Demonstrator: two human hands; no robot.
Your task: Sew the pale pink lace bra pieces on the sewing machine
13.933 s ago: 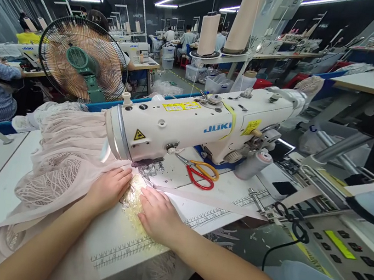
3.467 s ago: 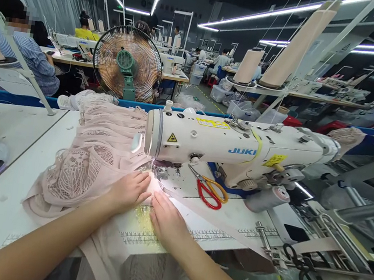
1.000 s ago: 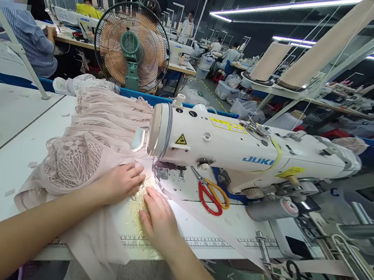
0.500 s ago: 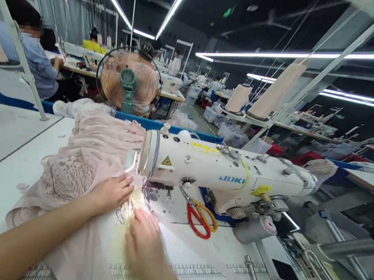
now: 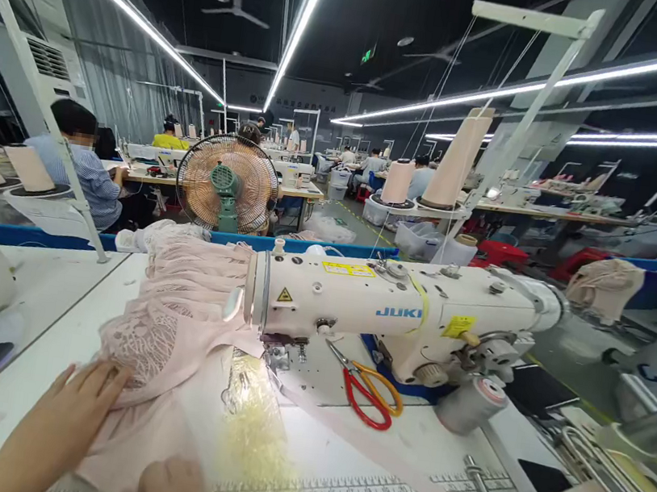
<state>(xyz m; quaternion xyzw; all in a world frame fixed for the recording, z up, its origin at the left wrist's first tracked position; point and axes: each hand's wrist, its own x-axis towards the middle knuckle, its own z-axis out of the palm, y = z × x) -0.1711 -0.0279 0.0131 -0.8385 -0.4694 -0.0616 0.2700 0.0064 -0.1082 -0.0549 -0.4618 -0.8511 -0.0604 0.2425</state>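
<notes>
Pale pink lace garment fabric (image 5: 193, 341) lies gathered on the table to the left of the needle of a white sewing machine (image 5: 351, 298). My left hand (image 5: 69, 413) rests on its lace part at the lower left, fingers stretched out over the cloth. My right hand (image 5: 172, 489) is at the bottom edge, low over the same fabric; its fingers are bent and partly out of view, so its grip is unclear. A clear yellowish taped strip (image 5: 257, 431) runs from the needle area toward me. A narrow pink fabric band (image 5: 350, 436) trails to the right.
Red-and-orange-handled scissors (image 5: 369, 390) lie beside the machine bed, near a grey thread cone (image 5: 471, 404). A printed ruler (image 5: 355, 490) runs along the table's front. Behind stand a fan (image 5: 227, 183) and thread cones (image 5: 453, 162). A person in blue (image 5: 82, 171) sits at left.
Both hands have moved away from the needle area, toward me and to the left. The fabric's near part has shifted slightly. The view has levelled and tilted up somewhat.
</notes>
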